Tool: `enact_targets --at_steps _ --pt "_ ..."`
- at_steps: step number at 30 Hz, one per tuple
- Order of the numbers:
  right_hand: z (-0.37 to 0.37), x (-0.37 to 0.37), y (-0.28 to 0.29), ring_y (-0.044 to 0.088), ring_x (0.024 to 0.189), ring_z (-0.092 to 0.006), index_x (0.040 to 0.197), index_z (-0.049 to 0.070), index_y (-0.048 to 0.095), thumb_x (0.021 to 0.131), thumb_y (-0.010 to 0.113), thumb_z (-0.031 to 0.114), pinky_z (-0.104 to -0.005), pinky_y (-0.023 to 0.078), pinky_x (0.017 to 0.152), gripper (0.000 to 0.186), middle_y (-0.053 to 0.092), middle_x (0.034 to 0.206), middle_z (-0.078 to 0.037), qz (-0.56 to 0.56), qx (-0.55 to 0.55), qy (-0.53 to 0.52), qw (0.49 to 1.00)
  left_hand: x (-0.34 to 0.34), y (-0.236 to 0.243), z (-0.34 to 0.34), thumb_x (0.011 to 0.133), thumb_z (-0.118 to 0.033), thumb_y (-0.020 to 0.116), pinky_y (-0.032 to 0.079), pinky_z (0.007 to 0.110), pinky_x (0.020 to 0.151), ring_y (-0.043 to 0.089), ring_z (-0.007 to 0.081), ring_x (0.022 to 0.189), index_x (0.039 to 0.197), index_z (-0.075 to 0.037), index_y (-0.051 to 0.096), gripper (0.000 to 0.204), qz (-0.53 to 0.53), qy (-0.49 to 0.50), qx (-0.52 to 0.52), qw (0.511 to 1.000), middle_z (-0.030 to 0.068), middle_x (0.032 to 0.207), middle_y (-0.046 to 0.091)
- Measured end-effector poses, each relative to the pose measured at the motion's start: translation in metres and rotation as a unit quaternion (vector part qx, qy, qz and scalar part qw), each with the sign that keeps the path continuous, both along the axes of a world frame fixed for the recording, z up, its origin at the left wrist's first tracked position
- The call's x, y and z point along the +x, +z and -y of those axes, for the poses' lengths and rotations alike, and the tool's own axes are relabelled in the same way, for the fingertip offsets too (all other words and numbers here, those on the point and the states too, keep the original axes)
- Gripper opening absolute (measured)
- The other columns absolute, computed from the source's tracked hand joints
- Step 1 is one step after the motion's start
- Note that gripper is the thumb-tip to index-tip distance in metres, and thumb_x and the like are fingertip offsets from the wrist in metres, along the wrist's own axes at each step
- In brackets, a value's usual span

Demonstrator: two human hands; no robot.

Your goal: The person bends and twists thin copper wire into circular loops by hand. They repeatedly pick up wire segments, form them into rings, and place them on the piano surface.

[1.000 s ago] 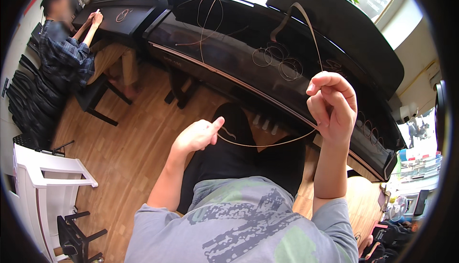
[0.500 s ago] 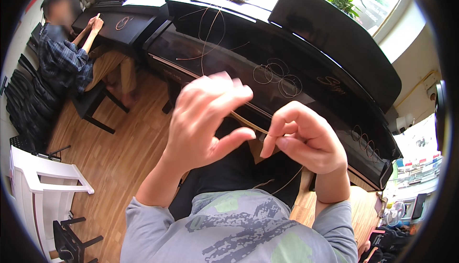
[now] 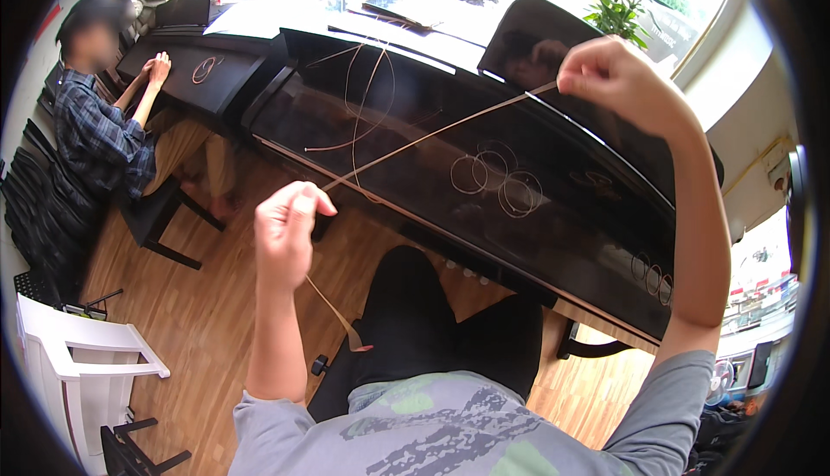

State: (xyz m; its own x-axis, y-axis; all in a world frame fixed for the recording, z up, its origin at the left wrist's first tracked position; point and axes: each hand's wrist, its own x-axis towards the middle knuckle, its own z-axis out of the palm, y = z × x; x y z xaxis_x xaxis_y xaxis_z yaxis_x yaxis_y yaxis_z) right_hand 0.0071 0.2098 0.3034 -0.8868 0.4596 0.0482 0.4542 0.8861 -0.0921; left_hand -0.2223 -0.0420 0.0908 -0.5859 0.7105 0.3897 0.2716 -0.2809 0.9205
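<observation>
A thin, light-coloured string [image 3: 439, 132] is stretched diagonally between my hands, above a glossy black piano [image 3: 406, 182]. My left hand [image 3: 290, 225] is closed on it at lower left, and a loose tail hangs below toward my thigh. My right hand [image 3: 609, 83] is raised at upper right, fingers pinched on the string's other end, in front of the piano's raised panel [image 3: 527, 35]. Coiled wire strings [image 3: 494, 173] lie on the piano's top, with more coils [image 3: 653, 279] at its right end and a large tangled loop [image 3: 372, 108] toward its left.
A person [image 3: 95, 130] in a plaid shirt sits on a bench [image 3: 173, 225] at a black instrument [image 3: 194, 78] on the left, hands raised. A white wooden piece of furniture [image 3: 95, 346] stands at lower left. A plant [image 3: 627, 0] is by the window. My legs [image 3: 406, 303] are below me.
My hands, together in front of my lap half a second ago, have moved apart: the right up and rightward, the left down and leftward, its fingers now closed, the string drawn out straight.
</observation>
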Motion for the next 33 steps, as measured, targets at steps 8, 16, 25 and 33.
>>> enact_targets --at_steps 8,16,25,33 --pt "-0.098 -0.123 0.015 0.06 0.088 -0.0239 0.077 0.014 0.07 0.08 0.065 0.017 -0.0422 0.043 0.084 0.006 0.063 0.078 -0.008 -0.075 0.305 0.162 0.935 0.021 0.012 -0.072 0.096 -0.013 0.047 0.036 0.024 0.055 0.04 0.0057 0.057 0.089 0.0 0.065 0.024 -0.092 0.004 -0.125 0.988 0.0002 0.063 0.051" --pt "-0.244 -0.221 -0.09 0.062 0.089 -0.0242 0.083 0.009 0.07 0.083 0.058 0.017 -0.0432 0.039 0.095 0.014 0.066 0.09 -0.006 -0.004 0.438 -0.028 0.899 0.002 -0.007 -0.137 0.092 -0.011 0.052 0.051 0.036 0.06 0.064 0.033 0.067 0.103 0.0 0.06 0.017 -0.339 0.106 -0.162 0.921 0.0185 0.077 0.065" --pt "-0.253 -0.247 -0.121 0.064 0.092 -0.0255 0.085 0.009 0.07 0.086 0.051 0.014 -0.0413 0.046 0.088 0.02 0.067 0.097 -0.01 -0.01 0.42 -0.035 0.907 -0.035 -0.013 -0.162 0.095 -0.014 0.048 0.049 0.045 0.06 0.062 0.0407 0.067 0.096 -0.004 0.045 0.01 -0.217 0.158 -0.244 0.932 0.0209 0.067 0.061" --pt "-0.226 -0.281 -0.102 0.066 0.093 -0.028 0.098 0.007 0.069 0.09 0.044 0.011 -0.0378 0.053 0.081 0.026 0.067 0.103 -0.016 0.043 0.376 -0.087 0.922 -0.073 -0.001 -0.181 0.095 -0.014 0.047 0.05 0.04 0.057 0.064 0.0344 0.062 0.092 -0.003 0.047 0.012 -0.169 0.199 -0.186 0.947 0.017 0.064 0.062"
